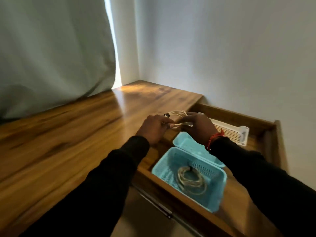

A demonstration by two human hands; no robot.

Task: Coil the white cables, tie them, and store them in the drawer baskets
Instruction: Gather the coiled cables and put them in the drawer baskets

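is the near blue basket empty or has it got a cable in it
Not empty: the near blue basket holds one coiled cable lying flat on its bottom, with a dark tie at the top of the coil.

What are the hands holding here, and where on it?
Both hands grip one coiled white cable: left hand and right hand pinch its near side, close together, above the desk edge.

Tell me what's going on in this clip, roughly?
A person is bundling a white cable over the edge of a wooden desk, both hands pinching it: left hand, right hand. Beside them a drawer stands open with three baskets. The near blue basket already holds one coiled cable with a dark tie. The second blue basket looks empty where visible, and the white basket lies farthest back.
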